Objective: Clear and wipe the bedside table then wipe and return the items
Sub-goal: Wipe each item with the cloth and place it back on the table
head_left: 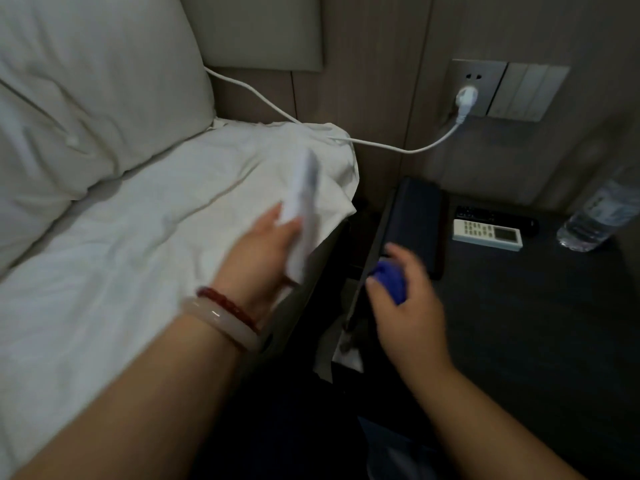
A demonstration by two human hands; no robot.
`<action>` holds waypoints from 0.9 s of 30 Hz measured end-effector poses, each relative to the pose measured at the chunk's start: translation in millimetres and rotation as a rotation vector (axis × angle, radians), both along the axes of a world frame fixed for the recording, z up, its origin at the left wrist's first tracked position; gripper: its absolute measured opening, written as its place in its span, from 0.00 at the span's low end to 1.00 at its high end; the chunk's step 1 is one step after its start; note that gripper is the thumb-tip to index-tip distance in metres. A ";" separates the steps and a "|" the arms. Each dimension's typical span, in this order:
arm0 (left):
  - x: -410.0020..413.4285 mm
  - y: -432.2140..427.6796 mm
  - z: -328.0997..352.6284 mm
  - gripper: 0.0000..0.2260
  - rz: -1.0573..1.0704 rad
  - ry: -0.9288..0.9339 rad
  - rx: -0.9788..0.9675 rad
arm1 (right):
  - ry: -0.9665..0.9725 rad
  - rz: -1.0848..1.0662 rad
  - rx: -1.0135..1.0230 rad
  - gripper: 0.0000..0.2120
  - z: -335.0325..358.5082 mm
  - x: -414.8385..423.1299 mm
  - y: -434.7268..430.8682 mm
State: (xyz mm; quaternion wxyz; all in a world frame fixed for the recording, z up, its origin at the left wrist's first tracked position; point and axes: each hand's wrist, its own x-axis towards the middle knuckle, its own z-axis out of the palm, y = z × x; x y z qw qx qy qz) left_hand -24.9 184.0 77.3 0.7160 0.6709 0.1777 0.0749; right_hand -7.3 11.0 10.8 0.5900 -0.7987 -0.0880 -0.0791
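Front and centre of bedside table (519,306) top lie bare, open to approach from the near edge; rear row obstructed: dark case (417,216) at left, white remote (486,233) with black remote (498,216) just behind, water bottle (595,216) far right; white cable (398,147) sags across above rear left; bed (138,220) flanks the left side.
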 end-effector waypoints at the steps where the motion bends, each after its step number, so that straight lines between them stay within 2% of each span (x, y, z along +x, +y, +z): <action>1: -2.9 -23.0 -12.0 0.12 -0.025 0.000 -0.124 | -0.010 -0.051 0.085 0.19 10.3 0.7 -3.7; 3: -8.4 -59.6 -32.2 0.14 -0.070 0.006 -0.221 | -0.076 0.010 0.156 0.17 24.0 -5.6 -7.2; 5: -16.2 -79.7 -49.5 0.17 -0.140 0.009 -0.366 | -0.188 0.231 0.049 0.16 25.4 -20.1 -8.3; 7: -24.2 -93.7 -51.7 0.19 -0.141 0.009 -0.194 | -0.322 0.404 -0.161 0.18 14.6 -23.5 -15.3; 8: -30.0 -99.6 -60.2 0.20 -0.141 -0.058 -0.068 | -0.323 0.418 -0.215 0.18 12.1 -14.1 -21.8; 10: -37.4 -112.4 -66.6 0.19 -0.184 -0.138 -0.022 | -0.219 0.338 -0.206 0.19 15.8 11.1 -32.1; 11: -40.9 -110.0 -68.6 0.18 -0.162 -0.099 0.071 | -0.181 0.313 -0.183 0.18 19.3 20.1 -35.7; 13: -41.0 -108.7 -66.8 0.18 -0.111 -0.087 0.140 | -0.199 0.381 -0.192 0.18 23.8 14.6 -34.2; 14: -36.5 -100.8 -69.7 0.17 -0.081 -0.070 0.112 | -0.247 0.441 -0.233 0.19 21.3 2.1 -31.9; 16: -24.2 -91.8 -70.6 0.11 -0.047 -0.032 -0.123 | -0.375 0.539 -0.321 0.19 13.8 -26.8 -30.5; 17: -25.9 -89.7 -66.4 0.12 -0.019 -0.005 -0.140 | -0.393 0.582 -0.340 0.19 12.2 -34.7 -31.9; 19: -30.4 -95.3 -69.4 0.15 -0.088 -0.026 -0.272 | -0.408 0.584 -0.362 0.19 13.9 -24.9 -37.0; 20: -32.2 -104.4 -68.8 0.15 -0.093 -0.033 -0.324 | -0.396 0.517 -0.357 0.19 17.2 -11.3 -37.6; 22: -38.5 -122.4 -69.3 0.17 -0.173 -0.005 -0.292 | -0.251 0.317 -0.302 0.18 26.6 22.8 -39.4; 23: -38.8 -126.7 -66.5 0.17 -0.218 0.018 -0.371 | -0.176 0.250 -0.257 0.17 32.1 35.4 -40.9; 24: -37.0 -126.8 -65.7 0.17 -0.225 -0.009 -0.391 | -0.133 0.239 -0.214 0.17 35.0 39.2 -40.8; 25: -35.0 -123.4 -67.1 0.16 -0.205 -0.036 -0.322 | -0.133 0.265 -0.179 0.16 38.2 32.5 -40.1; 27: -30.5 -106.0 -63.9 0.11 -0.159 -0.057 -0.316 | -0.245 0.378 -0.231 0.16 28.9 0.4 -40.5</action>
